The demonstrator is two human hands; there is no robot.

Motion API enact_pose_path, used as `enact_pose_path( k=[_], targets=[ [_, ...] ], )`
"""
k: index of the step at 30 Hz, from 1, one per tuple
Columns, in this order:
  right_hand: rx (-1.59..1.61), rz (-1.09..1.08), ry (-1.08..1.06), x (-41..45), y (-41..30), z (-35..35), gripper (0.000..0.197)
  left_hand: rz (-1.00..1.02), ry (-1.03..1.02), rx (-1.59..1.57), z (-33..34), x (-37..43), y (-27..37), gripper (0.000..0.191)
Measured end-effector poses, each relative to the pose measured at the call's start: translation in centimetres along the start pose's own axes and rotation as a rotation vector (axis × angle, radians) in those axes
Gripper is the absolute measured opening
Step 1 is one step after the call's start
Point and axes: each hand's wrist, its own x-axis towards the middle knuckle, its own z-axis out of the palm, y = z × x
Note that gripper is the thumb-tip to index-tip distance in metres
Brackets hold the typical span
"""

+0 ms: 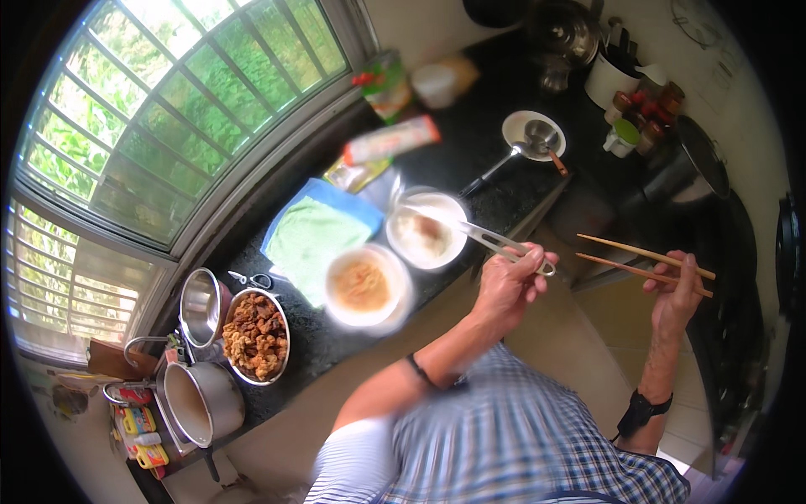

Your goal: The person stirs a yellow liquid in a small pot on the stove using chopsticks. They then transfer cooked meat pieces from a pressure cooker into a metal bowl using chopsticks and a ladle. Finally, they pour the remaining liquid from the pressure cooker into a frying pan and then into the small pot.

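My left hand (511,286) grips the end of a pale, long-handled utensil (497,241), which reaches over a white bowl (434,259); its far end is blurred. Pale food with a brown patch lies in that bowl. In my right hand (677,290) is a pair of wooden chopsticks (642,249), pointing left and held apart, with nothing between their tips. Beside the first bowl, a second white bowl (400,309) holds orange-yellow food in what looks like liquid. A green and blue cloth (321,233) lies behind the two bowls.
Along the dark counter (315,340) stand a dish of fried brown pieces (256,340), a metal pot (220,394), a steel bowl (203,309) and scissors (255,279). A ladle (491,171) rests by a white dish (516,126). Spice jars (652,135) and a dark pot (686,164) are at right.
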Motion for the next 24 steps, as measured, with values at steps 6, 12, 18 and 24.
enact_pose_path(
  k=[6,12,18,24],
  targets=[
    [-0.019,0.127,-0.058,7.8,1.3,1.6,0.038,0.066,0.342,-0.101,2.2,8.7,-2.3,0.008],
    [-0.107,0.084,-0.26,15.3,2.3,4.9,0.038,0.104,0.524,-0.208,4.5,12.8,-5.5,0.012],
    [-0.11,0.065,-0.533,19.1,4.4,8.7,0.039,0.258,0.617,-0.268,3.8,16.6,-7.7,0.011],
    [0.013,0.139,-0.707,22.6,6.4,11.7,0.04,0.365,0.606,-0.671,-0.2,22.9,-7.3,0.013]
  ],
)
